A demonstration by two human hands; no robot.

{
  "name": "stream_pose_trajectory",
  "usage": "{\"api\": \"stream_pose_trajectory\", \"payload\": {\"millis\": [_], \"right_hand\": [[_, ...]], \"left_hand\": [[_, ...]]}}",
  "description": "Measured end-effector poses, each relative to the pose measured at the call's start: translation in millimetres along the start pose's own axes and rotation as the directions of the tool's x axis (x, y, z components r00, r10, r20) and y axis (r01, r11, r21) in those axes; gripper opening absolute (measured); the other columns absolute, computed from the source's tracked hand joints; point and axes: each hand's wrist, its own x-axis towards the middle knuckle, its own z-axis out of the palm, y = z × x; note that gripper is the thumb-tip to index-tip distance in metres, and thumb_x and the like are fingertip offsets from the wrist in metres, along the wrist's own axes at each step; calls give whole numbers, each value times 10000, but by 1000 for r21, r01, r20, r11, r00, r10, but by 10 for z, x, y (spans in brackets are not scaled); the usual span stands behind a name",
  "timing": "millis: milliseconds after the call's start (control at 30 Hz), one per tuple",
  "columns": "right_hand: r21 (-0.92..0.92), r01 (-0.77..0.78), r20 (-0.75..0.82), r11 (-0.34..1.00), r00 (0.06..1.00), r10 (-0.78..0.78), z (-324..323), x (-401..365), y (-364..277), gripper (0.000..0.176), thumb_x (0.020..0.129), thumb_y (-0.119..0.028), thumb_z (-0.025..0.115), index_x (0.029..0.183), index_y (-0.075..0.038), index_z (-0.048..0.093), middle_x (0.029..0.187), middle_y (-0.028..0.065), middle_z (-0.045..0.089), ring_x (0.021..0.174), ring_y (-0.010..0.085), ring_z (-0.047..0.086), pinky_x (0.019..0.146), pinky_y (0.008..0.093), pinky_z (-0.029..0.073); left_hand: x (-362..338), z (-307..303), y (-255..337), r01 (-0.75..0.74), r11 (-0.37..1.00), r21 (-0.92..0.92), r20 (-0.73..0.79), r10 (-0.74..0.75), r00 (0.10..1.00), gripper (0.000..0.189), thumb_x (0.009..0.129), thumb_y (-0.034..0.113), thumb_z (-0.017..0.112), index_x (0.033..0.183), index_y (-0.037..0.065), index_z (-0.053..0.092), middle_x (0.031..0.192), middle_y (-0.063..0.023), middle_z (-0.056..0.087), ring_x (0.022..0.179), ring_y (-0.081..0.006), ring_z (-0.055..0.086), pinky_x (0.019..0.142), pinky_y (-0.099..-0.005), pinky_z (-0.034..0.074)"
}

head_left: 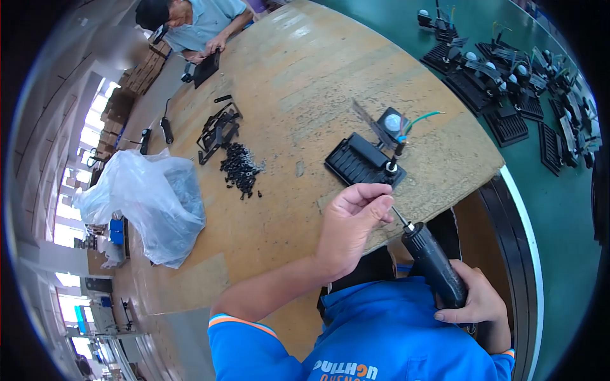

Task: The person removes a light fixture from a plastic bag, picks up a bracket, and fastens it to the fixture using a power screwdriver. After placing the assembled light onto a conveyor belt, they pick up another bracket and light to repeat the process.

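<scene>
My right hand (478, 297) is wrapped around the rear of a black electric screwdriver (433, 265), its bit pointing up and left. My left hand (356, 222) is closed in a pinch at the tip of the bit; whatever is between the fingertips is too small to make out. Just beyond my left fingertips, a black finned lamp housing (356, 164) lies on the wooden table (286, 235). A sensor with a white dome (393, 122), a thin plate and a green wire (424, 117) rise from its right side.
Small black parts and screws (240, 168) lie in a pile beside black brackets (219, 130). A clear plastic bag (149, 200) rests at left. Two more screwdrivers lie behind it. A co-worker (202, 28) handles a black part across the table. Several assembled lamps (508, 82) crowd the green surface at right.
</scene>
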Motion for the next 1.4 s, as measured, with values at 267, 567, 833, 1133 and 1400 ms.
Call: {"api": "stream_pose_trajectory", "payload": {"millis": [267,567,833,1133,1400], "right_hand": [[107,51,84,993,995,-60,-34,78,-69,689,644,-232,806,1184,23,462,742,83,620,668,157,612,621,266,474],[141,47,75,989,995,-58,-76,28,-16,689,637,-221,812,1184,15,467,764,72,616,694,142,600,637,268,475],[274,-15,-23,961,999,23,-130,-76,117,693,575,-247,847,1108,17,490,723,57,621,631,121,605,605,244,481],[342,-36,-86,939,994,69,-132,-113,103,661,568,-253,848,1057,15,493,714,62,618,635,127,609,606,247,480],[209,-49,-42,977,997,59,-184,-154,145,689,603,-215,821,1155,24,485,747,60,619,666,128,597,620,258,467]], "left_hand": [[-13,-81,67,43,999,-16,95,-42,995,252,832,-48,568,1082,-29,547,923,-108,614,787,-175,602,739,-303,510],[-131,-182,301,89,948,306,38,-105,994,246,820,-44,576,1065,-29,574,896,-90,606,748,-149,592,702,-260,496],[33,-1125,752,-84,-62,995,104,580,808,130,758,32,651,883,-6,655,764,-66,584,672,-165,534,618,-282,426],[153,-1246,769,-2,-227,974,133,563,816,120,751,90,664,837,6,666,761,-109,592,759,-257,557,692,-353,440],[304,-1180,843,27,-82,996,21,539,842,102,761,92,650,777,-8,658,720,-142,589,641,-266,577,613,-350,455]]}}
